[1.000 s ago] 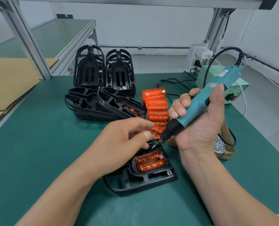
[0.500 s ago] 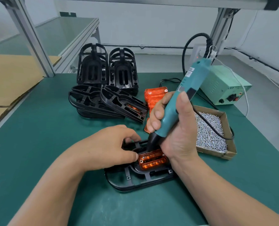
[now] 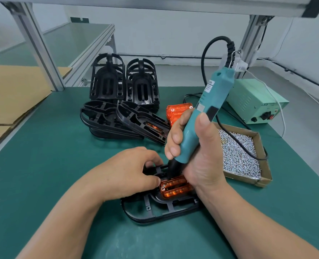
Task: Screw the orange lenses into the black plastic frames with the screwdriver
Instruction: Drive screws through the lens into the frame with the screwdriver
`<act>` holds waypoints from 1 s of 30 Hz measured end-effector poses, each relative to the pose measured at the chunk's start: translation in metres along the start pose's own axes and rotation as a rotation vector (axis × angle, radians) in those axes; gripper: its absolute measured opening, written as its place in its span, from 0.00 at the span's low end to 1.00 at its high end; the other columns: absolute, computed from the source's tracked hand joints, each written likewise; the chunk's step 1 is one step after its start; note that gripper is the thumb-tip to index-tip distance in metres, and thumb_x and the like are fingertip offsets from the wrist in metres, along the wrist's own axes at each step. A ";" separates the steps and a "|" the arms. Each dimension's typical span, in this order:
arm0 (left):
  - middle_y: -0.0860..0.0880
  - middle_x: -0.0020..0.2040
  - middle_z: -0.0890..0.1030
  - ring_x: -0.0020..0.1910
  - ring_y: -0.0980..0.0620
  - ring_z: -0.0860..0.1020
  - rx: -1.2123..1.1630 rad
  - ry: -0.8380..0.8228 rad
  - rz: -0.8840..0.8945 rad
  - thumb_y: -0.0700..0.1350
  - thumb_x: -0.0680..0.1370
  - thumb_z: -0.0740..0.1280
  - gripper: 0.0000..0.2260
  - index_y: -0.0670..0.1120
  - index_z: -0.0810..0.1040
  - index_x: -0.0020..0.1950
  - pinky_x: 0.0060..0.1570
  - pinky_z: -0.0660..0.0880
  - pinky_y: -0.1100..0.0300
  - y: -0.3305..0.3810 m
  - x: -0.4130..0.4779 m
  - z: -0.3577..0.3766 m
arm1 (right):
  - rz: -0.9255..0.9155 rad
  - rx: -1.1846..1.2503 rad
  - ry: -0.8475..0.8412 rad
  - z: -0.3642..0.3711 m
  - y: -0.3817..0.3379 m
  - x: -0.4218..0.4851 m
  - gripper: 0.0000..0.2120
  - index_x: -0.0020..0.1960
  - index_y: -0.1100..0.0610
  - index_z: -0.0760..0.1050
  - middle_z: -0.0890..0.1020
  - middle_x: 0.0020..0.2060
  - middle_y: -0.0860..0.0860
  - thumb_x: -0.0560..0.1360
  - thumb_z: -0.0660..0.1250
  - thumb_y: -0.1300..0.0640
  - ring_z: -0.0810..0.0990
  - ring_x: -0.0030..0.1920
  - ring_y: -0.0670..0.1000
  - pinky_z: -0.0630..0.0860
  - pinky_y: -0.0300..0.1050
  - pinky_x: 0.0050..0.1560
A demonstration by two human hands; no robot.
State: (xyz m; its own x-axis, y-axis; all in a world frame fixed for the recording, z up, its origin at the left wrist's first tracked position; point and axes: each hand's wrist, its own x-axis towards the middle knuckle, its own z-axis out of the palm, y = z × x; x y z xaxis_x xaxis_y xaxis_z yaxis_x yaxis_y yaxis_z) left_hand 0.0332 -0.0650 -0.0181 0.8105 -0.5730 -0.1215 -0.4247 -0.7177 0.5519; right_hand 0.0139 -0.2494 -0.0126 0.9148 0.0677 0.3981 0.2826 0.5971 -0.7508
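An orange lens (image 3: 175, 187) sits in the black frame (image 3: 155, 208) lying flat on the green table (image 3: 42, 165). The right hand (image 3: 197, 156) is wrapped round the teal screwdriver (image 3: 201, 116), its tip down at the lens's far edge. The left hand (image 3: 128, 172) curls onto the frame, thumb against the lens; spare frames (image 3: 125, 109) stand behind.

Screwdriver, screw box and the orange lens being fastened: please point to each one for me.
screwdriver (image 3: 211, 101): head view, teal body.
screw box (image 3: 242, 179): head view, near cardboard wall.
orange lens (image 3: 175, 190): head view, ribbed top face.
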 end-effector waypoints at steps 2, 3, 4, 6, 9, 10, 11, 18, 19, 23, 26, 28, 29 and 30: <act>0.58 0.46 0.76 0.45 0.61 0.75 -0.019 0.007 0.020 0.60 0.71 0.71 0.10 0.73 0.72 0.45 0.46 0.70 0.61 0.002 0.000 -0.001 | -0.021 -0.031 -0.034 0.002 -0.001 0.000 0.24 0.49 0.57 0.72 0.73 0.34 0.55 0.76 0.76 0.39 0.74 0.27 0.51 0.74 0.45 0.31; 0.57 0.46 0.76 0.44 0.60 0.75 -0.027 0.013 0.029 0.58 0.72 0.73 0.12 0.74 0.71 0.44 0.45 0.71 0.60 0.003 0.000 -0.001 | -0.035 -0.059 -0.058 0.003 -0.001 0.000 0.24 0.48 0.57 0.71 0.73 0.34 0.55 0.76 0.75 0.39 0.74 0.27 0.51 0.73 0.46 0.31; 0.57 0.45 0.76 0.44 0.59 0.75 -0.031 0.023 0.030 0.56 0.73 0.74 0.14 0.75 0.71 0.44 0.45 0.71 0.59 0.005 0.000 -0.001 | -0.047 -0.093 -0.085 0.004 -0.001 0.000 0.24 0.46 0.58 0.69 0.73 0.33 0.56 0.77 0.74 0.39 0.74 0.27 0.52 0.73 0.46 0.31; 0.56 0.45 0.77 0.44 0.58 0.77 -0.057 0.035 0.021 0.54 0.74 0.74 0.13 0.72 0.73 0.45 0.47 0.75 0.57 0.007 -0.002 0.000 | -0.058 -0.156 -0.137 0.007 -0.001 -0.001 0.25 0.46 0.60 0.69 0.71 0.32 0.58 0.79 0.73 0.39 0.74 0.27 0.52 0.73 0.48 0.31; 0.54 0.46 0.80 0.46 0.55 0.80 -0.098 0.030 0.008 0.52 0.74 0.74 0.09 0.62 0.75 0.48 0.51 0.79 0.48 0.008 -0.004 0.000 | -0.048 -0.195 -0.165 0.010 0.000 -0.002 0.26 0.46 0.61 0.69 0.71 0.31 0.60 0.79 0.73 0.38 0.73 0.26 0.53 0.74 0.47 0.32; 0.54 0.45 0.80 0.45 0.55 0.80 -0.098 0.032 0.007 0.52 0.74 0.73 0.10 0.62 0.75 0.48 0.50 0.79 0.48 0.009 -0.005 0.000 | -0.046 -0.200 -0.165 0.011 0.000 -0.002 0.27 0.46 0.61 0.69 0.71 0.31 0.60 0.78 0.74 0.38 0.73 0.26 0.53 0.74 0.47 0.32; 0.53 0.44 0.79 0.44 0.55 0.79 -0.096 0.037 0.012 0.51 0.74 0.73 0.10 0.63 0.74 0.48 0.49 0.79 0.49 0.010 -0.005 -0.001 | -0.045 -0.202 -0.165 0.011 0.000 -0.002 0.27 0.46 0.61 0.69 0.70 0.31 0.61 0.78 0.74 0.38 0.73 0.27 0.53 0.74 0.47 0.32; 0.59 0.40 0.77 0.38 0.58 0.76 -0.091 0.042 -0.004 0.51 0.73 0.73 0.12 0.65 0.73 0.45 0.42 0.77 0.56 0.011 -0.004 0.000 | -0.058 -0.195 -0.167 0.012 -0.001 -0.002 0.28 0.46 0.63 0.68 0.69 0.33 0.62 0.78 0.74 0.38 0.72 0.27 0.53 0.74 0.47 0.31; 0.57 0.41 0.78 0.39 0.57 0.77 -0.093 0.039 -0.008 0.51 0.73 0.73 0.11 0.65 0.73 0.45 0.42 0.77 0.56 0.012 -0.004 0.000 | -0.059 -0.197 -0.171 0.013 -0.001 -0.003 0.28 0.46 0.62 0.69 0.69 0.33 0.62 0.78 0.74 0.38 0.72 0.27 0.53 0.74 0.47 0.31; 0.52 0.45 0.81 0.43 0.53 0.81 -0.109 0.023 -0.028 0.51 0.73 0.73 0.09 0.61 0.75 0.49 0.47 0.81 0.49 0.014 -0.004 -0.001 | -0.046 -0.205 -0.179 0.014 -0.001 -0.002 0.28 0.46 0.62 0.69 0.72 0.33 0.58 0.78 0.74 0.38 0.73 0.27 0.52 0.74 0.47 0.32; 0.50 0.44 0.81 0.42 0.52 0.81 -0.099 0.014 -0.041 0.50 0.73 0.72 0.08 0.58 0.74 0.48 0.47 0.81 0.49 0.015 -0.004 -0.002 | -0.030 -0.205 -0.182 0.015 0.002 -0.001 0.28 0.47 0.62 0.69 0.72 0.32 0.58 0.78 0.74 0.38 0.73 0.27 0.53 0.74 0.48 0.32; 0.51 0.40 0.80 0.36 0.55 0.78 -0.095 0.005 -0.054 0.50 0.73 0.72 0.08 0.56 0.73 0.47 0.41 0.79 0.53 0.014 -0.004 -0.002 | -0.010 -0.219 -0.186 0.015 0.004 -0.001 0.28 0.49 0.63 0.69 0.72 0.31 0.60 0.78 0.75 0.38 0.73 0.26 0.54 0.73 0.48 0.32; 0.51 0.37 0.77 0.33 0.56 0.76 -0.091 -0.001 -0.063 0.50 0.72 0.71 0.08 0.55 0.72 0.46 0.38 0.77 0.55 0.013 -0.003 -0.002 | -0.001 -0.230 -0.192 0.016 0.004 -0.001 0.28 0.50 0.62 0.70 0.71 0.31 0.61 0.78 0.75 0.38 0.73 0.26 0.55 0.73 0.48 0.32; 0.51 0.36 0.76 0.32 0.57 0.74 -0.088 -0.005 -0.070 0.51 0.72 0.71 0.08 0.54 0.72 0.44 0.37 0.76 0.54 0.013 -0.003 -0.001 | -0.001 -0.240 -0.197 0.016 0.005 -0.002 0.27 0.50 0.61 0.70 0.71 0.31 0.61 0.78 0.75 0.38 0.73 0.26 0.55 0.72 0.48 0.33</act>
State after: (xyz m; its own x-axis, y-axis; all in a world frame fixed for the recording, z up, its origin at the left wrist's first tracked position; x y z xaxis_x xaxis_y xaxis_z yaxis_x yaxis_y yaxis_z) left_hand 0.0258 -0.0719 -0.0097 0.8351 -0.5243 -0.1663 -0.3294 -0.7189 0.6121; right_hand 0.0090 -0.2336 -0.0080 0.8474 0.2349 0.4761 0.3650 0.3934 -0.8438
